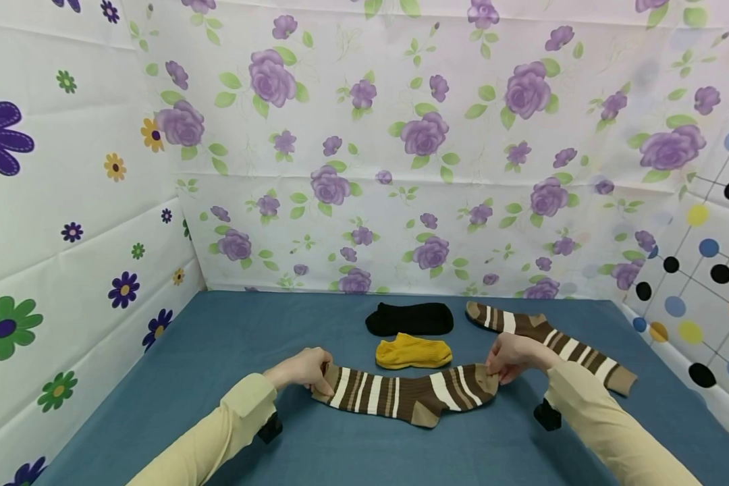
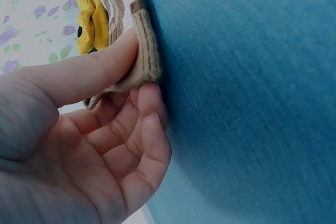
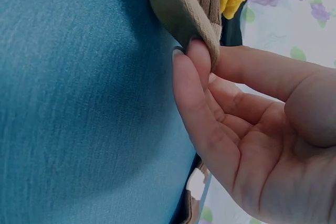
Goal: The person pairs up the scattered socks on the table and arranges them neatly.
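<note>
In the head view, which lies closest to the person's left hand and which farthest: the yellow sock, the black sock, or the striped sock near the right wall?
1. Yellow sock, just beyond the left hand.
2. Black sock, behind it.
3. Second striped sock, far right.

In the head view both sleeves run off the bottom edge at 6 o'clock, while the left hand [image 1: 300, 370] and right hand [image 1: 513, 356] each cover 1 end of the striped sock [image 1: 401, 395], its underside hidden against the worktop [image 1: 219, 351].
</note>
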Demonstrator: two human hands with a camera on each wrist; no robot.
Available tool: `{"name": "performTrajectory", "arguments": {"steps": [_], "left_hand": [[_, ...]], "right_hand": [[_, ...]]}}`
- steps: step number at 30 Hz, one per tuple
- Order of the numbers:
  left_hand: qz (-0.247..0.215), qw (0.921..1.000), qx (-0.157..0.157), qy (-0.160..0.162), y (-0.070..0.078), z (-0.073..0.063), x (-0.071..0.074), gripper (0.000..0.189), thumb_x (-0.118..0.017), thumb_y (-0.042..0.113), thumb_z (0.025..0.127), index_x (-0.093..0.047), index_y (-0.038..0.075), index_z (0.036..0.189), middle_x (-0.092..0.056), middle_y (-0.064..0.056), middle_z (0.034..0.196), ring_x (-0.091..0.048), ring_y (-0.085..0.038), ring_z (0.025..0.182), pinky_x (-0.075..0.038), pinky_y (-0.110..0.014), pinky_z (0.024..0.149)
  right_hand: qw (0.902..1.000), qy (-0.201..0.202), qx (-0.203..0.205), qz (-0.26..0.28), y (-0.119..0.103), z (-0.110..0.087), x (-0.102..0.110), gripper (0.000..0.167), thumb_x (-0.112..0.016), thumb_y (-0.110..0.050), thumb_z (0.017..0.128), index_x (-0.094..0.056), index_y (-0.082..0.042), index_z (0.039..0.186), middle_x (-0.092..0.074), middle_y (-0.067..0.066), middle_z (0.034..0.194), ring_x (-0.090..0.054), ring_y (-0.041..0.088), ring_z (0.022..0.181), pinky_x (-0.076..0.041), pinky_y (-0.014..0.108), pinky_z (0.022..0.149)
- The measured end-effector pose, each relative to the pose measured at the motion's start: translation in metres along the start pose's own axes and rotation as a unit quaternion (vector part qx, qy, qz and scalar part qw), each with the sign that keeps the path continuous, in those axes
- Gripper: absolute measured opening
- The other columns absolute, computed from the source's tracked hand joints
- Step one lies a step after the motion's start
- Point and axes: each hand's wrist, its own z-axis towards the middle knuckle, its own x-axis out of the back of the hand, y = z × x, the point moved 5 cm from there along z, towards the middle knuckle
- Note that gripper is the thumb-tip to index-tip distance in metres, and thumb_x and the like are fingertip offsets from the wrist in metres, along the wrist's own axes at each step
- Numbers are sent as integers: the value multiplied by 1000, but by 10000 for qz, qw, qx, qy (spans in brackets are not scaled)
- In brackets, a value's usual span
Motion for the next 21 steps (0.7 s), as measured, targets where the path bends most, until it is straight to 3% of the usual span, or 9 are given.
{"name": "performTrajectory", "arguments": {"steps": [6, 14, 21], "left_hand": [[-47, 9998, 190, 95, -1, 1, 0, 27, -77, 2, 69, -52, -2, 76, -50, -7, 59, -48, -17, 46, -36, -28, 42], [99, 9995, 271, 99, 0, 1, 2, 28, -77, 4, 70, -52, 1, 82, -50, -7, 60, -49, -18, 47, -37, -29, 43], [286, 9984, 381, 313, 8, 0, 20, 28, -73, 9, 77, -52, 1, 94, -49, -6, 71, -50, -20, 54, -39, -31, 47]], "right_hand": [[9999, 73, 90, -9, 0, 2, -1, 5, -59, 6, 81, -64, 6, 79, -59, 11, 61, -56, 15, 51, -50, 31, 52], [9998, 55, 174, -86, -1, 1, 1, 5, -61, 2, 81, -65, 4, 79, -60, 11, 62, -57, 15, 52, -51, 32, 53], [9997, -45, 226, 86, -4, -8, 12, 16, -64, -12, 84, -66, 5, 84, -62, 12, 73, -59, 21, 60, -51, 35, 58]]}}
